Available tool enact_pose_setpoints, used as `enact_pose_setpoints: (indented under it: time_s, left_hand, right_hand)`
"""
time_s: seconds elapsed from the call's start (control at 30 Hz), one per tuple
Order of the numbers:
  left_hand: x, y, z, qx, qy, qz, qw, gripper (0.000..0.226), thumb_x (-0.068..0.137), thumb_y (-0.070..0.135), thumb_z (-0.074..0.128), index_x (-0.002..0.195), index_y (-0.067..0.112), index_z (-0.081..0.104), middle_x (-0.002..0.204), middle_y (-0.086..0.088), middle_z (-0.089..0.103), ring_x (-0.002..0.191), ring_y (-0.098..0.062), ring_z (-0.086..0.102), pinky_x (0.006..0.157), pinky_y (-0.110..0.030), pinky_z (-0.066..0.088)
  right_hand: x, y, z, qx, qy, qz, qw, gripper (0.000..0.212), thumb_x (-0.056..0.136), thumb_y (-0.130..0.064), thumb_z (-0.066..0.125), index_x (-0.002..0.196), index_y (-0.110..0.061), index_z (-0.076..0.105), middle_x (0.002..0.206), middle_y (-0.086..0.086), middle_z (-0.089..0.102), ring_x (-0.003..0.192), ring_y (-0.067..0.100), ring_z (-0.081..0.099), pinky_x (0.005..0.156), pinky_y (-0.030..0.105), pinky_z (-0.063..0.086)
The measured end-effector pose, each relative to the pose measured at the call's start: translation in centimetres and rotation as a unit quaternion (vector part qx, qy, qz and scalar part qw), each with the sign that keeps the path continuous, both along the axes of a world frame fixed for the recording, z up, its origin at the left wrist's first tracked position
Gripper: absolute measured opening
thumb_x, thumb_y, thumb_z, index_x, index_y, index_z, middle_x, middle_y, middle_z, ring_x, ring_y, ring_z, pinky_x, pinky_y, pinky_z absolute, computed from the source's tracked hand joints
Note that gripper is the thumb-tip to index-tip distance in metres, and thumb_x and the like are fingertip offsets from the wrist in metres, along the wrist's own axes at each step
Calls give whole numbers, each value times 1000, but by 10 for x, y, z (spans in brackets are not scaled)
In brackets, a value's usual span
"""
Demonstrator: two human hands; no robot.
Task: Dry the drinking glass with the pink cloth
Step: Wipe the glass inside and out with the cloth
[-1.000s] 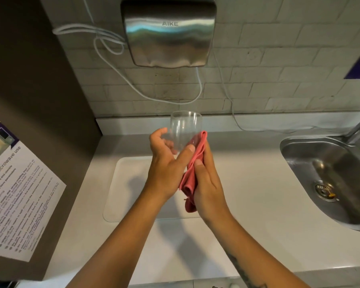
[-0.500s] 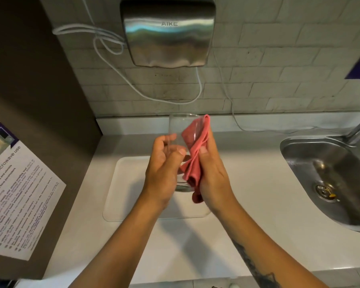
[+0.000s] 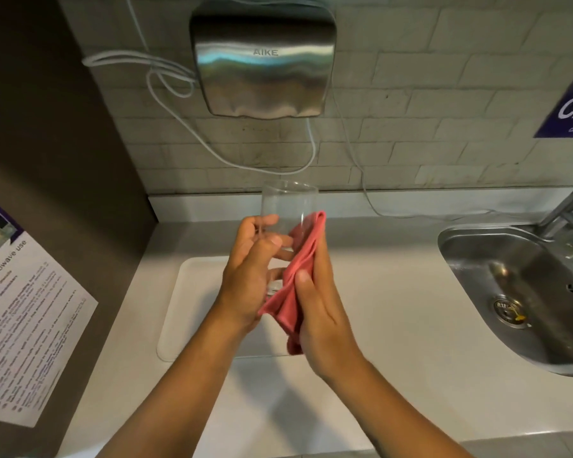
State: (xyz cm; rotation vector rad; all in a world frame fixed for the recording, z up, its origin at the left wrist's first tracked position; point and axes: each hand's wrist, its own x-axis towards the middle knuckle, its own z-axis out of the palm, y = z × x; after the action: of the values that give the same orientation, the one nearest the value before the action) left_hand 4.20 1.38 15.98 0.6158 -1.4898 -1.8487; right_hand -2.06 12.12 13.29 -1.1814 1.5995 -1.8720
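A clear drinking glass is held upright above the counter, mouth up. My left hand grips its lower half from the left, fingers curled round it. The pink cloth is pressed against the right side of the glass and hangs down past its base. My right hand holds the cloth flat against the glass, thumb on the folded fabric. The bottom of the glass is mostly hidden by my fingers and the cloth.
A white mat lies on the pale counter under my hands. A steel sink with a tap is at the right. A steel hand dryer hangs on the tiled wall above. A dark cabinet with a paper notice stands left.
The cloth has slid down the side of the glass from near the rim to the lower half. My right hand has moved down with it; the left hand keeps its grip.
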Motion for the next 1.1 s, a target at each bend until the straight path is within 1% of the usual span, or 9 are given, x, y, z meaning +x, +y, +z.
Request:
enact_pose_setpoints:
  time_s: [0.2, 0.37, 0.47, 0.6, 0.7, 0.77, 0.87, 0.97, 1.1]
  left_hand:
    - [2, 11, -7, 20, 10, -28, 999, 53, 74, 40, 65, 123, 20, 57, 90, 2, 77, 84, -17, 72, 62, -26, 60]
    - [1, -2, 3, -2, 8, 2, 1000, 45, 83, 32, 56, 126, 19, 56, 98, -5, 74, 84, -14, 72, 60, -23, 58]
    - [3, 1, 0, 5, -8, -19, 1000, 52, 78, 38, 63, 127, 20, 56, 105, -9, 72, 90, -18, 70, 60, -25, 58]
    - [4, 5, -3, 27, 6, -47, 999, 60, 75, 41, 65, 129, 16, 57, 97, -3, 75, 93, -22, 71, 66, -30, 61]
    - [3, -5, 0, 9, 12, -21, 1000, 47, 80, 34, 61, 124, 19, 58, 96, -3, 73, 88, -19, 71, 65, -28, 61]
    - [3, -8, 0, -13, -1, -19, 1000, 50, 78, 39, 61, 125, 21, 57, 101, -4, 73, 90, -19, 72, 67, -27, 61]
    - [3, -3, -5, -25, -22, -29, 999, 60, 71, 50, 63, 126, 26, 56, 104, -4, 73, 90, -17, 73, 69, -28, 62]
    - [0, 4, -9, -66, -73, -13, 995, 62, 76, 59, 56, 133, 34, 51, 118, -3, 70, 105, -21, 73, 88, -38, 62]
    - [-3, 10, -12, -196, -136, 92, 967, 62, 82, 73, 52, 134, 46, 32, 126, 6, 54, 112, -16, 65, 87, -38, 63]
  right_hand:
    - [-30, -11, 21, -17, -49, -12, 999, 52, 119, -20, 27, 169, -35, 23, 153, -25, 58, 139, -9, 60, 104, 17, 57]
    - [2, -4, 4, -10, -19, 10, 1000, 58, 113, -31, 35, 162, -54, 16, 174, -27, 33, 162, 9, 38, 131, 38, 39]
    - [-6, -7, 4, -12, -37, -6, 999, 54, 112, -33, 34, 160, -55, 25, 162, -24, 54, 149, 13, 58, 119, 42, 54]
    - [-23, -14, 21, -17, -55, -37, 998, 52, 118, -25, 28, 170, -29, 27, 136, -29, 71, 124, -9, 69, 99, 18, 59]
    - [0, -7, 11, -1, -38, -26, 999, 57, 114, -34, 34, 168, -46, 20, 162, -26, 52, 150, 20, 57, 120, 56, 51]
    - [9, -5, -1, 0, -34, -20, 999, 61, 113, -39, 35, 170, -45, 14, 175, -16, 36, 161, 20, 43, 127, 62, 40]
    - [-4, -10, 3, -22, -44, -31, 998, 53, 112, -35, 34, 161, -52, 25, 168, -17, 46, 155, 9, 50, 125, 48, 48]
    - [-22, -19, 11, -15, -55, -59, 997, 48, 116, -27, 32, 161, -46, 30, 153, -27, 54, 135, -15, 59, 104, 9, 52]
    - [-22, -19, 9, 13, -38, -83, 996, 52, 120, -24, 31, 169, -39, 23, 166, -18, 47, 148, -8, 50, 121, 17, 44]
